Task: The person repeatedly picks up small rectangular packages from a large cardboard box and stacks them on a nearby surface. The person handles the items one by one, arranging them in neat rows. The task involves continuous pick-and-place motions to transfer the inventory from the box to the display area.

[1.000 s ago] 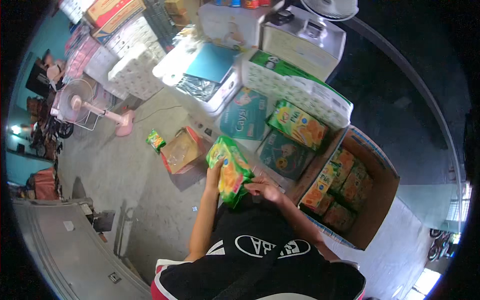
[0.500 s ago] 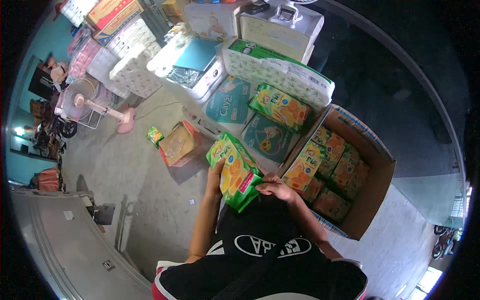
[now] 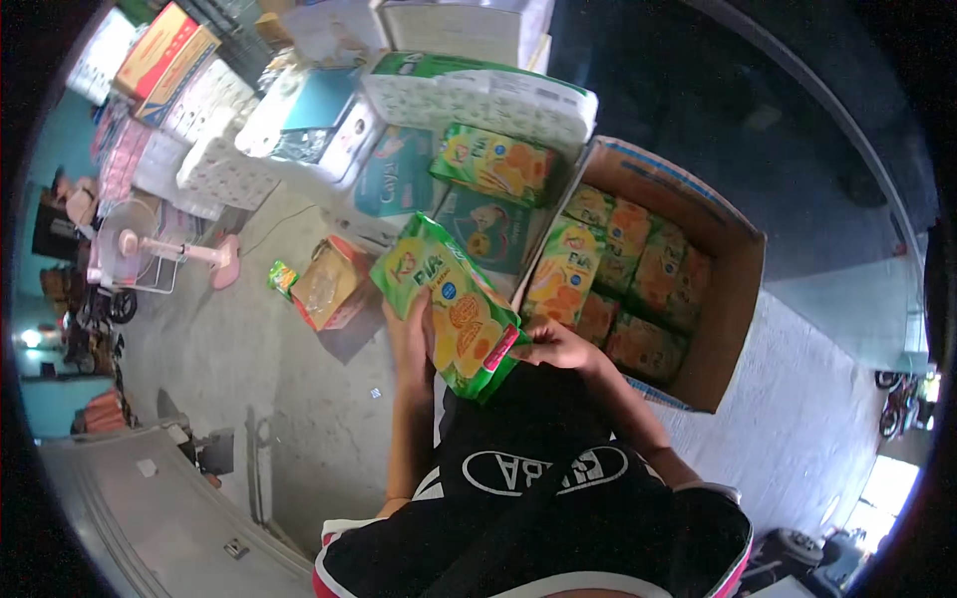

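Note:
A green and yellow snack packet (image 3: 461,317) with round pastries pictured on it is held in front of my chest, tilted, its printed front facing up. My left hand (image 3: 409,337) grips its left side, the thumb lying over the front. At the lower right corner, the fingers of my right hand (image 3: 558,346) pinch the packet's green end. Just right of that hand stands an open cardboard box (image 3: 733,329) with several matching packets inside, one bright packet (image 3: 566,267) on top at the left. Another such packet (image 3: 495,164) lies on teal printed packages (image 3: 485,229) beyond my hands.
A small open carton (image 3: 339,289) with clear plastic on it sits on the floor at left, a little green packet (image 3: 283,277) beside it. Farther back are a pink fan (image 3: 221,261), stacked packages (image 3: 227,164) and a long white-green package (image 3: 483,105). A grey metal surface (image 3: 159,508) fills the lower left.
The packet has turned so that its front shows more fully, and my left thumb now lies farther over it. The surroundings have shifted left and up in the view.

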Tool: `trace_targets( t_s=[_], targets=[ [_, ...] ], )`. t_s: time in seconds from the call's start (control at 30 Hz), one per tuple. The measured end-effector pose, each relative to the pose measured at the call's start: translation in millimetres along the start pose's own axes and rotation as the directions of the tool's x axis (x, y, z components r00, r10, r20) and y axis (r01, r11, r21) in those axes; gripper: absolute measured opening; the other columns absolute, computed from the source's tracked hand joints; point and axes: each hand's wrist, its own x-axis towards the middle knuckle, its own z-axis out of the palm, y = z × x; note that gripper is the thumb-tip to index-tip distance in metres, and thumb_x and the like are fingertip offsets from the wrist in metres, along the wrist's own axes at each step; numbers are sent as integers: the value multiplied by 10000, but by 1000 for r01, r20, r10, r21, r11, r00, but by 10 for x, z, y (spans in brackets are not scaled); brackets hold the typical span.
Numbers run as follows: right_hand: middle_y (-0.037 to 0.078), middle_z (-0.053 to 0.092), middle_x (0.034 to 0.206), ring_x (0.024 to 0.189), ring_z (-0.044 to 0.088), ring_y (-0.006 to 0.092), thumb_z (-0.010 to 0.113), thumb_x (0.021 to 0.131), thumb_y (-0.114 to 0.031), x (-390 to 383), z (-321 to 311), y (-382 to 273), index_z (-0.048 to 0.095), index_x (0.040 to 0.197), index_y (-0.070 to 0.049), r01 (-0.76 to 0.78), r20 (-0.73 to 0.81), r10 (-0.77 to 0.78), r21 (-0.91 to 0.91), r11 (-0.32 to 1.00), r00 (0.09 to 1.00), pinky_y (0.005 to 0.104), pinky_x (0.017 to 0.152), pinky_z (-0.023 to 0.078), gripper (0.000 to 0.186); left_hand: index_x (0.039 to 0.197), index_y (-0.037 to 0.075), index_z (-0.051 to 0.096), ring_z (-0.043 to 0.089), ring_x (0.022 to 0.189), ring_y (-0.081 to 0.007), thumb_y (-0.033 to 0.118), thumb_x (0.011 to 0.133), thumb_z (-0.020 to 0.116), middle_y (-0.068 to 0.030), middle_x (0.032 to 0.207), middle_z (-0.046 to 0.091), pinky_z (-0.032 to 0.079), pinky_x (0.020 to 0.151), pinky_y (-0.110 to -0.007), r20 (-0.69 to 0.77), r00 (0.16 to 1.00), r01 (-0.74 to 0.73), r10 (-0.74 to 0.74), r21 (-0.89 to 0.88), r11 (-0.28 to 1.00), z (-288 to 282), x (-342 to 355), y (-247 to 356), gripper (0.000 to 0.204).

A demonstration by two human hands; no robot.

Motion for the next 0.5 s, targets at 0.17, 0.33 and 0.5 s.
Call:
trace_targets(
  t_s=[0.17,0.33,0.5],
  targets=[
    [-4,475,551,527,435,59,569,825,-181,-245,-4,103,574,701,-14,50,-22,-50,14,999,999,230,480,349,208,1246,-12,291,485,1000,-204,87,739,655,-133,1117,455,412,839,-302,-34,995,-84,92,182,980,367,-45,154,633],
    [36,563,641,584,504,94,602,778,-157,-584,-130,169,618,806,-10,140,-131,-160,-152,978,978,242,558,414,150,1222,-15,341,478,972,-181,146,706,701,-129,1109,462,414,816,-289,159,979,-174,131,304,937,831,-15,134,650],
    [84,645,818,780,587,158,612,739,-81,-1094,-138,-160,620,933,-26,-138,-394,104,-59,989,913,283,708,463,203,1193,10,376,540,925,-174,191,769,661,-108,1066,519,457,764,-315,472,880,-107,-43,286,952,1400,-92,-184,543]
  ],
)
